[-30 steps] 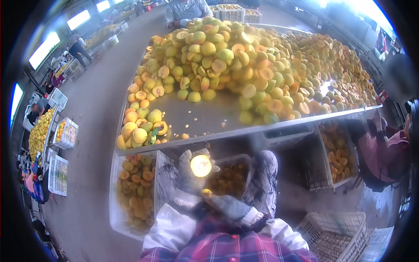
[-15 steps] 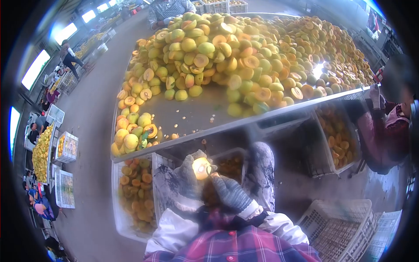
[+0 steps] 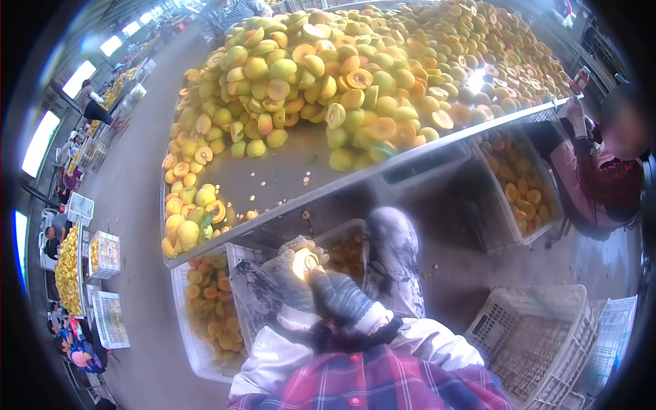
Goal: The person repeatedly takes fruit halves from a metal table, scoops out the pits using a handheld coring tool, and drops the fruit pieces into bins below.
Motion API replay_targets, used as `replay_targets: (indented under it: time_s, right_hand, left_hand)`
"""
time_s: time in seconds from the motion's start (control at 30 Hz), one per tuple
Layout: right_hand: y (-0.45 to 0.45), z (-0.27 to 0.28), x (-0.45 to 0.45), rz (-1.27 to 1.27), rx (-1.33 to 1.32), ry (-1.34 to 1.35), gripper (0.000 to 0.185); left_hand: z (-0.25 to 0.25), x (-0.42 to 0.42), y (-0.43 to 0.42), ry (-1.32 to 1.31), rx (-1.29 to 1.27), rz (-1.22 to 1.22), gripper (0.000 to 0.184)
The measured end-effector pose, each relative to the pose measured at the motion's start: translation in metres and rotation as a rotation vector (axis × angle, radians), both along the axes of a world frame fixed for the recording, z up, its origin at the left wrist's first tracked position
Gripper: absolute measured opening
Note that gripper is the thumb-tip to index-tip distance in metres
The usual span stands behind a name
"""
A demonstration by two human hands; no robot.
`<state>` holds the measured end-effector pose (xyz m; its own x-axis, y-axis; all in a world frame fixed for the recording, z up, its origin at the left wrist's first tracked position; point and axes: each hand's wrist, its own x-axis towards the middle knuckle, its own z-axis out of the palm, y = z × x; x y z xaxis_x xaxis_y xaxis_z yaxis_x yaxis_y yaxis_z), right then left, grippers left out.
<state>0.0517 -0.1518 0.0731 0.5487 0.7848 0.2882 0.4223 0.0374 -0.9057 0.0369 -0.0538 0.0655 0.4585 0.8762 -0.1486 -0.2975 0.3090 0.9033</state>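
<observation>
Head view: my gloved left hand (image 3: 294, 279) grips a cut fruit (image 3: 305, 262) above my lap, and my right hand (image 3: 345, 295) is against it, its grip unclear. Cut halves (image 3: 220, 316) fill much of the crate (image 3: 183, 328) beside me, while a large heap of whole-looking and halved fruit (image 3: 283, 72) remains on the table (image 3: 410, 153).

Daylight via L windows (image 3: 41, 144); glare on fruit pile (image 3: 355, 76); edges dark/warped.

No readable text anywhere (blur included).
</observation>
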Motion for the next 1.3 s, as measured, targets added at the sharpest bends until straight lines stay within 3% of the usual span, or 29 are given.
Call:
replay_targets:
  time_s: [0.1,0.13,0.17,0.2,0.23,0.27,0.3,0.33,0.37,0.4,0.47,0.57,0.6,0.63,0.7,0.73,0.77,0.83,0.9,0.97,1.0,1.03,1.07,1.1,1.13,1.17,1.23,1.27,1.3]
  right_hand:
    - [0.002,-0.009,-0.001,-0.017,0.06,0.006,0.046]
    - [0.007,-0.022,-0.003,-0.031,0.042,0.178,0.039]
    - [0.009,-0.032,-0.005,-0.046,0.024,0.352,0.033]
    - [0.007,-0.024,-0.003,-0.048,0.025,0.355,0.033]
    - [0.001,-0.011,0.001,0.013,-0.055,0.471,0.037]
    - [-0.001,-0.003,0.003,0.076,-0.135,0.586,0.043]
    - [-0.001,-0.007,0.001,0.075,-0.133,0.585,0.043]
    - [0.001,-0.014,-0.004,-0.022,-0.03,0.395,0.036]
    - [0.002,-0.017,-0.006,-0.119,0.071,0.205,0.032]
    - [0.0,-0.015,-0.006,-0.124,0.072,0.204,0.032]
    - [-0.006,-0.008,-0.004,0.001,-0.025,0.729,0.034]
    - [-0.007,-0.01,0.004,0.108,0.094,0.837,0.034]
    - [-0.012,0.011,0.01,0.186,0.197,1.355,0.032]
    - [-0.017,0.011,0.021,0.188,0.198,1.356,0.032]
    - [-0.032,0.009,0.038,0.399,-0.169,0.67,0.034]
    - [-0.037,0.011,0.034,0.255,-0.161,0.72,0.052]
    - [-0.038,0.015,0.03,0.266,-0.164,0.714,0.052]
    - [-0.036,0.021,0.026,0.217,-0.216,0.784,0.055]
    - [-0.023,0.005,0.015,0.196,-0.239,0.74,0.053]
    - [-0.014,-0.001,-0.001,0.212,0.048,1.283,0.039]
    - [-0.018,0.012,-0.015,0.134,0.388,1.8,0.036]
    - [-0.017,0.011,-0.011,0.135,0.39,1.804,0.036]
    - [-0.015,0.008,-0.005,0.236,0.163,1.262,0.033]
    - [-0.013,0.001,-0.001,0.312,-0.047,0.707,0.031]
    - [-0.011,-0.018,0.004,0.43,0.064,0.711,0.026]
    - [-0.01,-0.032,0.002,0.43,0.065,0.701,0.026]
    - [-0.005,-0.012,0.006,0.397,0.081,1.012,0.025]
    - [-0.008,0.0,0.006,0.426,0.019,0.685,0.024]
    - [-0.021,0.082,-0.002,0.21,-0.077,1.22,0.026]
  left_hand:
    - [0.002,0.001,0.002,0.121,-0.069,-0.03,0.021]
    - [0.004,0.002,0.007,0.124,-0.068,-0.032,0.021]
    - [0.007,0.003,0.014,0.173,-0.259,-0.045,0.021]
    - [0.009,0.004,0.018,0.222,-0.45,-0.058,0.022]
    - [0.011,0.004,0.009,0.222,-0.449,-0.06,0.022]
    - [0.014,0.005,-0.007,0.136,-0.279,0.02,0.025]
    - [0.016,0.004,-0.016,0.047,-0.108,0.098,0.027]
    - [0.015,0.003,-0.014,0.046,-0.106,0.093,0.027]
    - [0.013,0.0,-0.009,0.034,-0.159,-0.022,0.028]
    - [0.01,-0.004,-0.002,0.025,-0.213,-0.136,0.03]
    - [0.006,-0.012,0.012,0.006,-0.32,-0.358,0.033]
    - [0.007,-0.016,0.022,-0.001,-0.359,-0.538,0.036]
    - [0.008,-0.018,0.023,0.002,-0.348,-0.606,0.038]
    - [0.01,-0.018,0.025,0.005,-0.336,-0.675,0.039]
    - [0.014,-0.016,0.032,0.009,-0.308,-0.813,0.042]
    - [0.013,-0.011,0.043,-0.045,-0.251,-1.068,0.044]
    - [0.014,-0.014,0.044,-0.05,-0.245,-1.057,0.044]
    - [0.015,-0.015,0.044,0.274,-0.412,-0.87,0.053]
    - [0.012,-0.014,0.039,0.247,-0.284,-0.749,0.05]
    - [0.014,-0.012,0.039,0.216,-0.15,-0.633,0.048]
    - [0.018,-0.015,0.04,0.254,-0.152,-0.63,0.049]
    - [0.021,-0.019,0.04,0.297,-0.157,-0.625,0.05]
    - [0.026,-0.022,0.04,0.303,-0.157,-0.624,0.05]
    - [0.035,-0.022,0.04,0.392,0.018,-0.671,0.05]
    - [0.041,-0.021,0.04,0.474,0.197,-0.714,0.051]
    - [0.044,-0.018,0.041,0.467,0.203,-0.713,0.051]
    - [0.051,-0.011,0.04,0.393,0.15,-0.695,0.054]
    - [0.056,-0.009,0.039,0.38,0.156,-0.691,0.054]
    - [0.061,-0.009,0.037,0.393,0.137,-0.651,0.052]
